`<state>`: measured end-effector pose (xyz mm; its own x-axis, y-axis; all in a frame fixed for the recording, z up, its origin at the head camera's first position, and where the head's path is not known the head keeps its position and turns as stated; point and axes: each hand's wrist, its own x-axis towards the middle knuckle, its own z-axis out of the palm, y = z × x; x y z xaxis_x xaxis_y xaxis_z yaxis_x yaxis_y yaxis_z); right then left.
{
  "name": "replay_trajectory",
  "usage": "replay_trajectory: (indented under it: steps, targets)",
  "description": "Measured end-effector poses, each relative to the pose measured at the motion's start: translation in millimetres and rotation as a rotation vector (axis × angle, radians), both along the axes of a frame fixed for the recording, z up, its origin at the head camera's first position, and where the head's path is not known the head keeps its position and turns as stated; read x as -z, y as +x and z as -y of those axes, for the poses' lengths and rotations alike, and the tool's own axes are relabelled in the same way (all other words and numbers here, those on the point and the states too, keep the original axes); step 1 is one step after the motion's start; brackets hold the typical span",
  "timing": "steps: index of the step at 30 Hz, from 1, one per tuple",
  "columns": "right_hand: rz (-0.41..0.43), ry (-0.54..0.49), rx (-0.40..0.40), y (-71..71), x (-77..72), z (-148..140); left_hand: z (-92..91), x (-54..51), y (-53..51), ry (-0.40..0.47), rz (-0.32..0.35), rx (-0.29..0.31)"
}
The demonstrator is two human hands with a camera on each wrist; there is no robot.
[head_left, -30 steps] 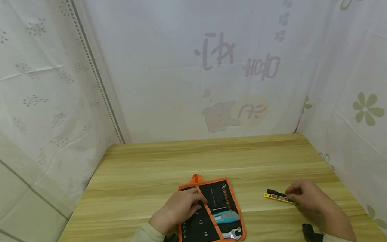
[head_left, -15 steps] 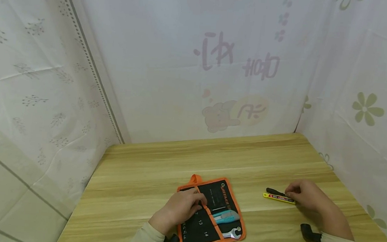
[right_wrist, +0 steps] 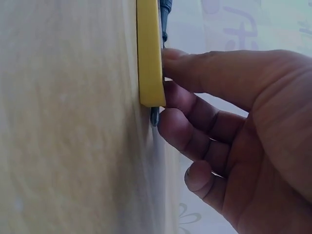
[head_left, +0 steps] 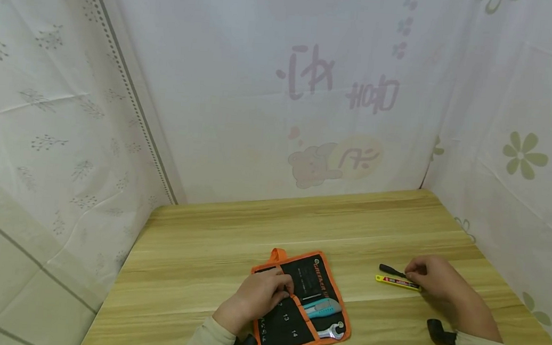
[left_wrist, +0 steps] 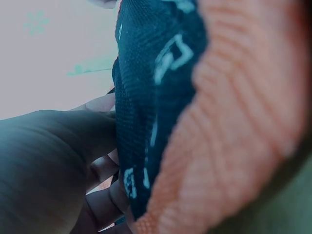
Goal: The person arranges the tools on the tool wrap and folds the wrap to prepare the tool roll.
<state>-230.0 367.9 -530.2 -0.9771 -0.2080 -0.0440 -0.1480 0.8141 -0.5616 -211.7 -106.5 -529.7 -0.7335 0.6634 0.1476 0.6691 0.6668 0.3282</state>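
Already, a teal plastic knife (head_left: 322,308) and a silver metal wrench (head_left: 331,332) are sitting in the black cloth pouch with orange edges (head_left: 276,333); a thin black-handled screwdriver (head_left: 391,270) and a flat yellow case (head_left: 395,282) are still waiting outside it. The left hand (head_left: 259,297), bending over, is pinching the pouch; the right hand (head_left: 436,280), reaching low, is pinching the screwdriver (its thin part, it seems).

- Pouch (head_left: 276,330), between five and six o'clock in the head view: matt black woven cloth; ribbed cloth trim (left_wrist: 243,122)
- Knife (head_left: 322,308), three o'clock on the pouch: smooth plastic
- Wrench (head_left: 332,332), four o'clock there: shiny metal
- Case (head_left: 398,282), four o'clock: smooth plastic
- Screwdriver (head_left: 391,270): matt plastic handle
- Table (head_left: 203,253), six o'clock: smooth wood grain
- Curtain (head_left: 243,84), twelve o'clock: matt, creased cloth
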Motion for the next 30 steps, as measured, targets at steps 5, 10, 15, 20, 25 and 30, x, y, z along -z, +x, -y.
replay_trajectory:
  steps: [5, 10, 15, 20, 25, 30]
  targets:
    - [-0.017, 0.049, -0.002, -2.5, -0.3, 2, 0.5, -0.2, 0.6, 0.006, 0.004, -0.006]
    - [0.008, 0.042, 0.016, -2.9, -2.9, 2, 0.1, 0.0, -1.1, 0.027, 0.036, -0.027]
    - [0.017, 0.015, 0.030, -2.2, -8.3, 4, -0.4, 0.4, -2.6, 0.047, 0.042, -0.042]
    - [0.000, 0.043, 0.012, -2.8, -4.9, 4, -0.2, 2.7, -2.3, 0.063, 0.030, -0.041]
    - [-0.009, 0.051, 0.008, -3.3, -2.5, 7, -0.3, 4.3, -0.9, 0.054, 0.014, -0.044]
    - [-0.024, 0.021, 0.017, -2.4, -5.8, 14, -0.8, 4.2, 0.6, 0.042, 0.011, -0.051]
